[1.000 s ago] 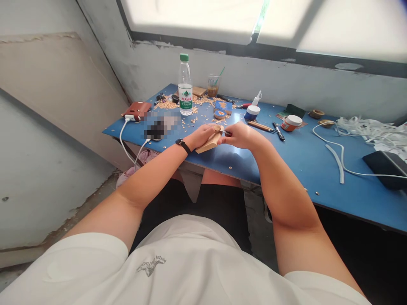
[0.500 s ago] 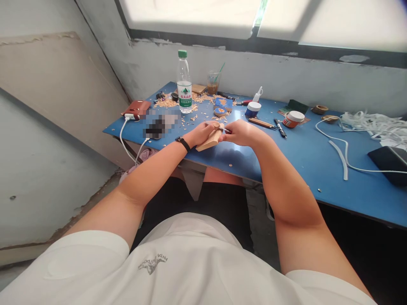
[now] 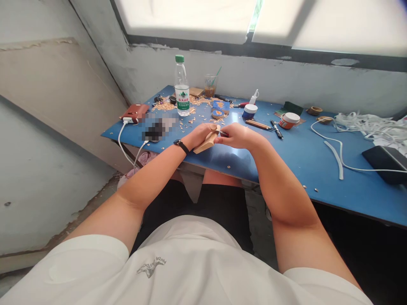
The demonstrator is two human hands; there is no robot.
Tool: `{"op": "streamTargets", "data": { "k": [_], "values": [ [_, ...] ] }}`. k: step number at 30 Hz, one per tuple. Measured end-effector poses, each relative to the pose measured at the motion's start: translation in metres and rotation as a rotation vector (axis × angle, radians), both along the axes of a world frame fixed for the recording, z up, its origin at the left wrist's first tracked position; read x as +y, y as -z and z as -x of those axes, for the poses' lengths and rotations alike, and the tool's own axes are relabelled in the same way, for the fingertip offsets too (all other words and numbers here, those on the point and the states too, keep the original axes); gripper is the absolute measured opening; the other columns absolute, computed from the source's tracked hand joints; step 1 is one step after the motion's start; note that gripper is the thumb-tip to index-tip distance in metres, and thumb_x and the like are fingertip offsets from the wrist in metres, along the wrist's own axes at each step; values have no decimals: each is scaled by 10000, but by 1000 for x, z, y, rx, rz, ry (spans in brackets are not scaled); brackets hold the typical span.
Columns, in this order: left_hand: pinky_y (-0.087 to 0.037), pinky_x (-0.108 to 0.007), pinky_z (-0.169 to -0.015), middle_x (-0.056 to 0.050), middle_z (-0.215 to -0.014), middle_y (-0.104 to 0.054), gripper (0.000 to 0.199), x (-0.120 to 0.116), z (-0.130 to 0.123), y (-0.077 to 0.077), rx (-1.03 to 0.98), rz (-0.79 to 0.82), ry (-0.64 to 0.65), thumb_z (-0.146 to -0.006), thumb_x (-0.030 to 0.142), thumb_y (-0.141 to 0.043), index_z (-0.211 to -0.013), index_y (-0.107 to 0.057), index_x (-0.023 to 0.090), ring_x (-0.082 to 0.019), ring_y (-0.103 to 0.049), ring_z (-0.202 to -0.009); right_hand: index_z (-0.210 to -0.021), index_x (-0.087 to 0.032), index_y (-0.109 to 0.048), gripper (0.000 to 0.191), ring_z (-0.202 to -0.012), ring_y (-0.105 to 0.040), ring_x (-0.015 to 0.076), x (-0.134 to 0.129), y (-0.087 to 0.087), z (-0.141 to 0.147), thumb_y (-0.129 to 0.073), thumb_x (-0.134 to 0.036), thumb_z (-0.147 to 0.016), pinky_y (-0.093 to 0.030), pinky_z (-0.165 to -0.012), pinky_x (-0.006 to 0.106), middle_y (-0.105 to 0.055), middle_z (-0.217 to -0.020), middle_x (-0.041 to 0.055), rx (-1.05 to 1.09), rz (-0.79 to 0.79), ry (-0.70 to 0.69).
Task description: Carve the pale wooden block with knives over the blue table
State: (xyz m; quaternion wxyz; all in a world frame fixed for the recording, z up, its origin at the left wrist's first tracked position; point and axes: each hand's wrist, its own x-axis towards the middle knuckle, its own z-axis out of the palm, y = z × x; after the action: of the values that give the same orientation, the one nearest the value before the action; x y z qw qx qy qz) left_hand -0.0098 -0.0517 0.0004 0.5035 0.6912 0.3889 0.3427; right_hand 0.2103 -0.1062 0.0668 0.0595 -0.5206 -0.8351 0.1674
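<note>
Near the front edge of the blue table, my left hand (image 3: pixel 201 134) is closed around a pale block of wood (image 3: pixel 206 145), which slants toward me. My right hand (image 3: pixel 237 136) is closed on a carving knife (image 3: pixel 224 133); its grip is hidden by my fingers and only a short dark, metallic part shows. The knife meets the upper end of the block, beside my left thumb. Wood shavings (image 3: pixel 165 105) lie scattered farther back on the table.
A water bottle (image 3: pixel 182 91) stands behind my left hand. A white-lidded jar (image 3: pixel 249 111), an orange-labelled jar (image 3: pixel 289 120), pencils (image 3: pixel 259 125) and a marker (image 3: pixel 277 129) lie to the right. White cables (image 3: pixel 341 156) cross the right side of the table (image 3: pixel 295 165).
The view has shifted slightly. Both hands keep their hold on the block and the knife, and the block has tilted a little with the knife against its upper end.
</note>
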Motion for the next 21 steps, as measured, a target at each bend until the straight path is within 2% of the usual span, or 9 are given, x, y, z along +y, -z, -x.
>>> {"op": "streamTargets", "data": {
  "k": [4, 7, 14, 21],
  "values": [
    [-472, -370, -808, -40, -899, -648, 337, 1, 6, 1, 29, -153, 92, -1119, 453, -621, -873, -662, 228, -196, -560, -826, -887, -248, -609, 639, -809, -526, 186, -8, -8, 1, -748, -779, -1216, -375, -780, 366, -569, -798, -13, -34, 80, 28],
    [-470, -360, -809, -38, -917, -689, 343, 3, 10, 1, 41, -152, 122, -1121, 498, -641, -913, -676, 226, -193, -573, -828, -883, -250, -585, 631, -808, -524, 186, -12, -13, 4, -753, -756, -1220, -390, -787, 366, -568, -800, -7, -59, 95, 58],
    [-513, -366, -838, -41, -850, -657, 359, 0, 11, -6, 17, -167, 111, -1152, 383, -615, -846, -702, 217, -206, -570, -823, -840, -259, -537, 562, -826, -521, 204, -10, -13, 11, -709, -597, -1254, -365, -801, 379, -566, -799, 28, -129, -26, 67],
    [-501, -379, -834, -21, -828, -613, 393, 2, 10, -3, 5, -159, 85, -1148, 449, -598, -833, -672, 227, -198, -554, -787, -834, -269, -561, 643, -868, -563, 253, -3, -6, 9, -668, -748, -1251, -358, -802, 384, -544, -744, 61, -133, -96, 53]
  ]
}}
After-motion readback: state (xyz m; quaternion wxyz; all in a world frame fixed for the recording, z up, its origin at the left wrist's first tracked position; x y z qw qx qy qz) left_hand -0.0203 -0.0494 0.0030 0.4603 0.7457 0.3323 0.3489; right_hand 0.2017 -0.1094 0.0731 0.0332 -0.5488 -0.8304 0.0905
